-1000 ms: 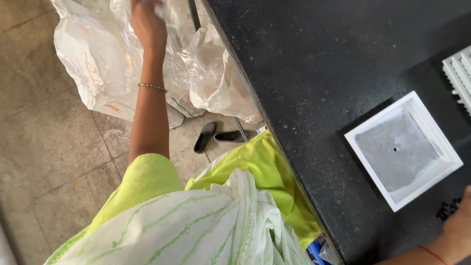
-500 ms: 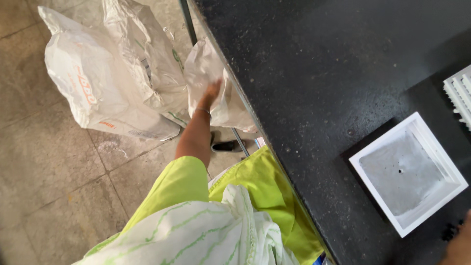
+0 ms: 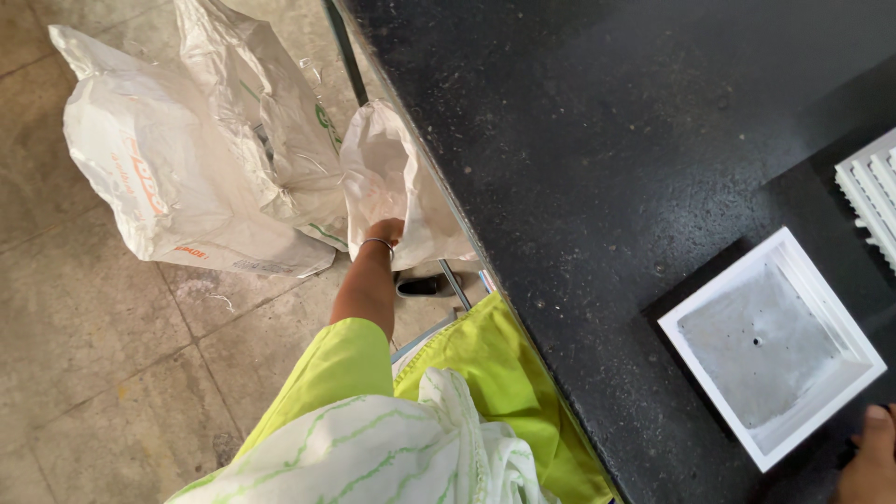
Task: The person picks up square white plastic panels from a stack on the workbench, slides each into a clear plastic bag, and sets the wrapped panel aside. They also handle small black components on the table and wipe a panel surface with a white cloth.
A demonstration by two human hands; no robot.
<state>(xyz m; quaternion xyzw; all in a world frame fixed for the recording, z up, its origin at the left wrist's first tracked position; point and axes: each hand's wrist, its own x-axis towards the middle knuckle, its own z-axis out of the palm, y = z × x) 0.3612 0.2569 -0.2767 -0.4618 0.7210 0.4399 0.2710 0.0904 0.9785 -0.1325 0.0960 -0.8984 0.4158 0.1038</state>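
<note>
The left hand point(image 3: 385, 230) reaches into a small white plastic bag point(image 3: 385, 177) at the middle of the frame; its fingers are hidden. The right hand point(image 3: 868, 457), bottom right, touches a white square tray point(image 3: 845, 322) with straight fingers.

left hand point(image 3: 383, 230) hidden inside white bag point(image 3: 387, 182); right hand point(image 3: 870, 457) cut off.

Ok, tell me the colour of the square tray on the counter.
White frame with a grey inner panel: the square tray on the black counter, seen in the head view.
</note>
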